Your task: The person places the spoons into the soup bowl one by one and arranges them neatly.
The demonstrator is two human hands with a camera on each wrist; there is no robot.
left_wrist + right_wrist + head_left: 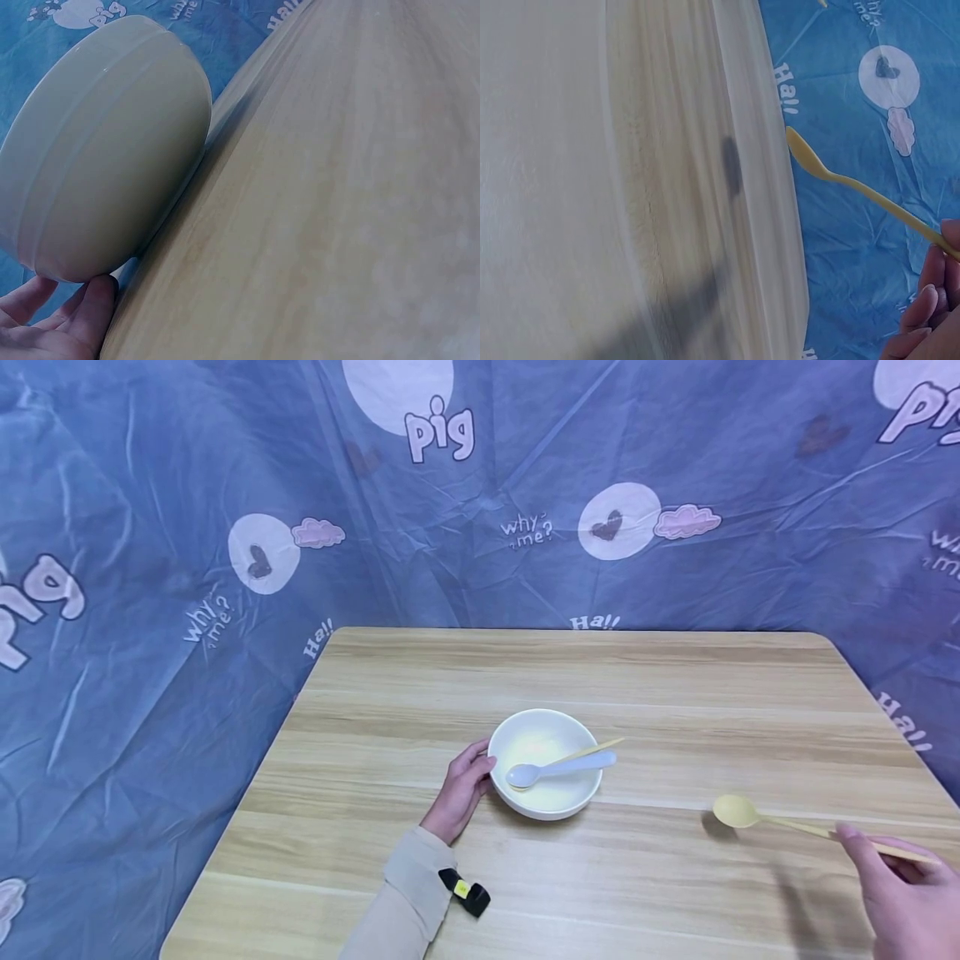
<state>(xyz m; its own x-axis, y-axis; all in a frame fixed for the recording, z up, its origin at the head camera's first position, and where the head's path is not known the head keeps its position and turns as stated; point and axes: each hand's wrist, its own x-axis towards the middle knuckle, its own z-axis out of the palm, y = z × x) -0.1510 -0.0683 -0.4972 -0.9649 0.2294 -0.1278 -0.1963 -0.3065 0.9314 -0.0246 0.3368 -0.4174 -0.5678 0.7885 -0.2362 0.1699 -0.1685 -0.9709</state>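
A white bowl [546, 802] stands near the middle of the table, and my left hand [461, 789] grips its left side, thumb at the rim. In the left wrist view, my fingertips touch the lower wall of the bowl [127, 150]. Inside the bowl lies a pale blue-white spoon [570, 766], its handle over the right rim. Beneath it, a yellow handle [603, 747] pokes out; the rest is mostly hidden. My right hand [903, 885] pinches a yellow spoon [735, 811] by its handle, holding it above the table at the right, bowl end pointing left.
The light wood table [420, 685] has rounded far corners. Behind it and to both sides hangs a blue printed cloth [480, 577]. A black strap piece with a yellow tag [463, 890] sits at my left cuff. Shadows fall under the right hand.
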